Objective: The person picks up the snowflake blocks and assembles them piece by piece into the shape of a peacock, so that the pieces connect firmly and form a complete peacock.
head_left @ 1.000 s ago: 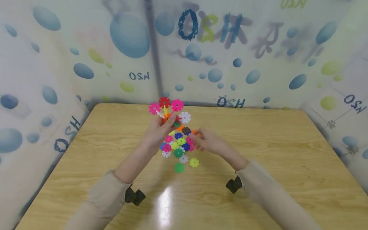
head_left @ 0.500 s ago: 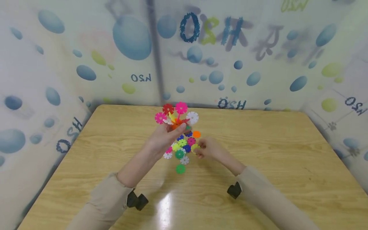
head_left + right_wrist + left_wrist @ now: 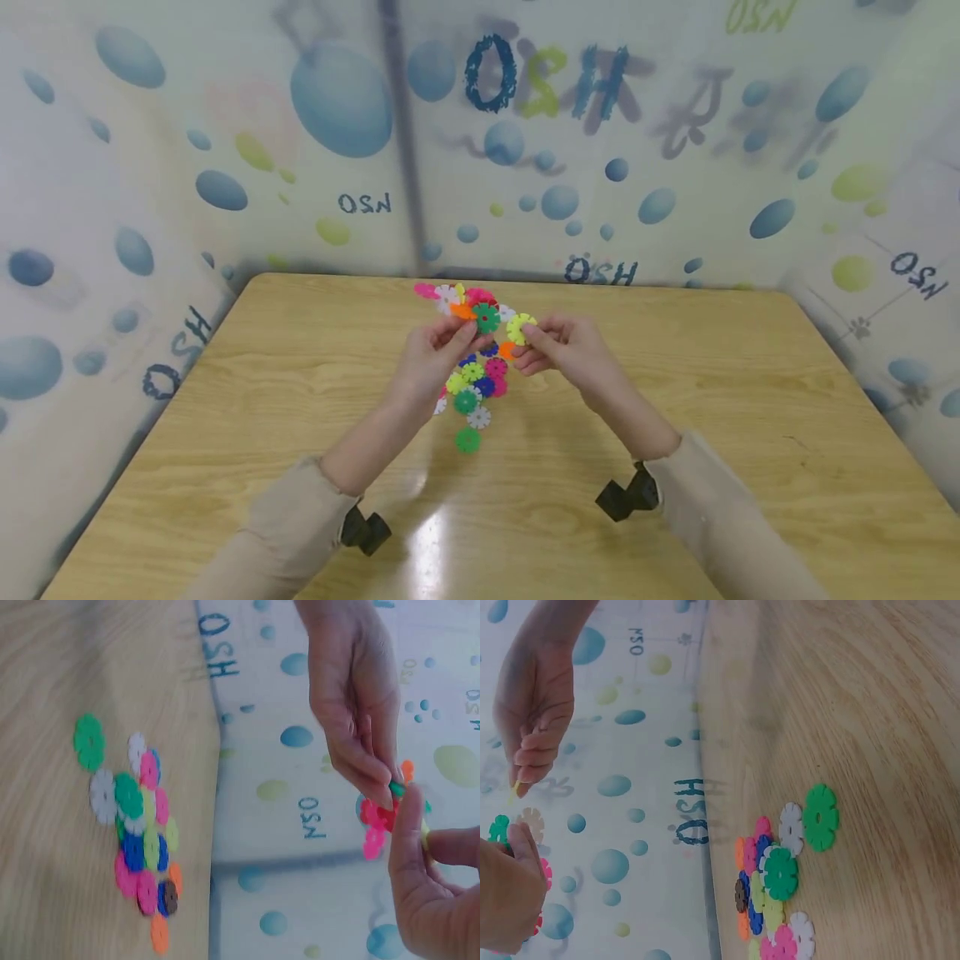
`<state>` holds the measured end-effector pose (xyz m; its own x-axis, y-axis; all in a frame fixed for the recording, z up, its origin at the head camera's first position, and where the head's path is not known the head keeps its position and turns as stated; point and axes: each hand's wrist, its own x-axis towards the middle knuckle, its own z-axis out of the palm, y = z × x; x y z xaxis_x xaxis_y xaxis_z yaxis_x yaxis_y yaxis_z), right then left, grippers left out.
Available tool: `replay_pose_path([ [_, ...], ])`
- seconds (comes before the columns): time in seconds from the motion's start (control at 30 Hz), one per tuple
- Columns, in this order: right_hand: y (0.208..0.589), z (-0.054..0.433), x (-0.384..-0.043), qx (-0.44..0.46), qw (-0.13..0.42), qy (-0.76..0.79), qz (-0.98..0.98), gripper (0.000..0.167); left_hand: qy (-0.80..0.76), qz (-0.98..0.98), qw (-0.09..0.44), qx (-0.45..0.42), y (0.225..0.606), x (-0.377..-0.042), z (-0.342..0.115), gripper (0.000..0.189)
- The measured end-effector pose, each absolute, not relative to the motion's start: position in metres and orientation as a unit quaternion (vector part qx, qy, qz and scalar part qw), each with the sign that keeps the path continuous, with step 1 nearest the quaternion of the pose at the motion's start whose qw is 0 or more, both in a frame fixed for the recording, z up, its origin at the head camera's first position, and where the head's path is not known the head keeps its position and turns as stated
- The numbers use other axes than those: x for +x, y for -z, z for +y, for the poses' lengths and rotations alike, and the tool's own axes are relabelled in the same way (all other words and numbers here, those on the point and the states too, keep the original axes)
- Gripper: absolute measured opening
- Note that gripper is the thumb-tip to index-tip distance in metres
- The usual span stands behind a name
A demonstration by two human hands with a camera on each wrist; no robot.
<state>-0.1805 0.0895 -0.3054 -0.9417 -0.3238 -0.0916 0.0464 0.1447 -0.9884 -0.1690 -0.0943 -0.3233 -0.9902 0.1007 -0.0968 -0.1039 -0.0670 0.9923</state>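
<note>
My left hand [image 3: 423, 358] grips a cluster of interlocked snowflake discs above the table. A green disc [image 3: 486, 317] faces me on its near side, with pink, white, orange and red ones around it. Just to the right, my right hand [image 3: 573, 358] pinches a yellow snowflake disc [image 3: 517, 327] between thumb and fingers. That disc is close to the green one; whether they touch I cannot tell. In the right wrist view the yellow disc shows only as a thin edge beside the thumb. Below both hands lies a pile of loose snowflake discs [image 3: 467, 402].
The wooden table [image 3: 675, 375] reaches out on all sides of the pile. A single green disc [image 3: 467, 440] lies at the pile's near end. Behind the table stands a wall [image 3: 300, 225] patterned with blue and green ovals. Dark wrist cameras [image 3: 626, 497] hang at both sleeves.
My right hand has picked up the yellow disc from the pile's near right edge and raised it to the cluster. My left hand has turned the cluster, so the green disc now faces me.
</note>
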Motion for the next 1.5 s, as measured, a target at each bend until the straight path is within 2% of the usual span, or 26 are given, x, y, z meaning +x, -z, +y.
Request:
replay_pose_path([
  [0.17, 0.304, 0.084, -0.176, -0.086, 0.181, 0.678, 0.707, 0.023, -0.721, 0.693, 0.012, 0.018, 0.324, -0.164, -0.091, 0.023],
  [0.33, 0.301, 0.082, -0.173, -0.071, 0.206, 0.709, 0.670, 0.016, -0.727, 0.683, -0.032, 0.067, 0.324, -0.160, -0.090, 0.019],
  [0.53, 0.296, 0.083, -0.170, -0.062, 0.236, 0.746, 0.620, 0.025, -0.721, 0.679, -0.070, 0.119, 0.327, -0.161, -0.089, 0.019],
  [0.8, 0.288, 0.087, -0.165, -0.085, 0.248, 0.743, 0.616, 0.028, -0.705, 0.680, -0.116, 0.163, 0.323, -0.156, -0.090, 0.014],
  [1.17, 0.278, 0.084, -0.149, -0.093, 0.245, 0.745, 0.614, 0.027, -0.686, 0.659, -0.215, 0.222, 0.324, -0.147, -0.089, 0.012],
  [1.27, 0.276, 0.083, -0.147, -0.091, 0.240, 0.748, 0.612, 0.027, -0.682, 0.654, -0.225, 0.237, 0.322, -0.147, -0.089, 0.011],
  [1.5, 0.276, 0.082, -0.149, -0.083, 0.248, 0.763, 0.591, 0.029, -0.679, 0.659, -0.212, 0.244, 0.319, -0.147, -0.088, 0.014],
])
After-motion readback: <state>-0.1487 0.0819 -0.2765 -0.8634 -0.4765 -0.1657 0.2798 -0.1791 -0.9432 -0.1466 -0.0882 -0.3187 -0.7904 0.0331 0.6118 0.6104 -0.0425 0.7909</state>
